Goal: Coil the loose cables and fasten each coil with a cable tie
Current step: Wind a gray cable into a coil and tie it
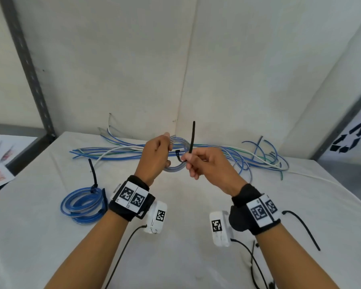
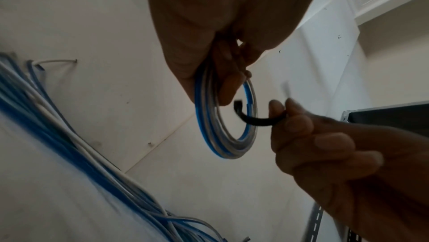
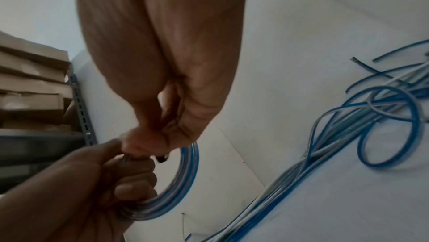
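Bare forearms, black wristbands [image 1: 131, 202] bearing white black-patterned marker tags [image 1: 264, 210], white camera blocks [image 1: 156, 217] under each wrist, thin black cables [image 1: 121, 257] trailing.
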The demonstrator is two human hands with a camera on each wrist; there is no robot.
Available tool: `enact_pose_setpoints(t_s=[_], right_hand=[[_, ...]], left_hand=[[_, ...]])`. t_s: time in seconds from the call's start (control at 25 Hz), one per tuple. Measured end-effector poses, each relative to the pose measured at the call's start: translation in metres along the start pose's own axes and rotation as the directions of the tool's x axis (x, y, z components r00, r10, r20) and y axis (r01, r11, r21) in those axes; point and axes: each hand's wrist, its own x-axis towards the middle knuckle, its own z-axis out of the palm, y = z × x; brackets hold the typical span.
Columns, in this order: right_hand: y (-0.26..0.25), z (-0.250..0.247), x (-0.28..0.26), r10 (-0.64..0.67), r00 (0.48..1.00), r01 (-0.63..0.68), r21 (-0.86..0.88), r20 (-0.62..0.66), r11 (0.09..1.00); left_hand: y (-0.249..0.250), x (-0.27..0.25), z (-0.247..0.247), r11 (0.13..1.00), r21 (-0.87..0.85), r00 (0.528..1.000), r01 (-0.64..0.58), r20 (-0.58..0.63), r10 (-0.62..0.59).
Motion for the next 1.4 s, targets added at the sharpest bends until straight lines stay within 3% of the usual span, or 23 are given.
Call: enact_pose_setpoints(t_s=[0.2, 0.4, 0.52, 0.68, 0.84, 1.04, 1.4], right_hand=[[0.002, 0.016, 0.008, -0.186, 0.973, 0.173, -0.102, -0.139, 0.980], [0.008, 0.027, -0.001, -0.285, 0.932, 0.244, -0.196, -0.223, 0.950], [0.006, 0.026, -0.004, -0.265, 0.946, 0.243, -0.134, -0.185, 0.961], [-0.009, 0.023, -0.009, -0.225, 0.945, 0.249, 0.077, -0.237, 0.965], [-0.016, 0.022, -0.005, -0.077, 0.982, 0.122, 0.270, -0.171, 0.955], [-0.019, 0.018, -0.004, -0.052, 0.998, 0.059, 0.279, -0.030, 0.959], [-0.025, 0.011, -0.011, -0.009, 1.000, 0.009, 0.346, -0.003, 0.938]], left_hand=[[0.004, -0.005, 0.002, 0.996, 0.064, 0.996, -0.055, 0.067, 0.051], [-0.001, -0.002, -0.001, 0.997, 0.064, 0.996, 0.040, 0.076, -0.045], [-0.001, -0.002, -0.001, 0.996, 0.077, 0.993, -0.042, 0.117, 0.033], [0.005, -0.002, -0.003, 0.982, 0.090, 0.984, -0.167, 0.077, 0.160], [0.009, -0.003, -0.004, 0.934, 0.195, 0.954, -0.300, 0.070, 0.291], [0.014, -0.007, -0.001, 0.916, 0.214, 0.941, -0.339, 0.078, 0.330], [0.016, -0.011, 0.002, 0.884, 0.227, 0.912, -0.409, 0.125, 0.391]])
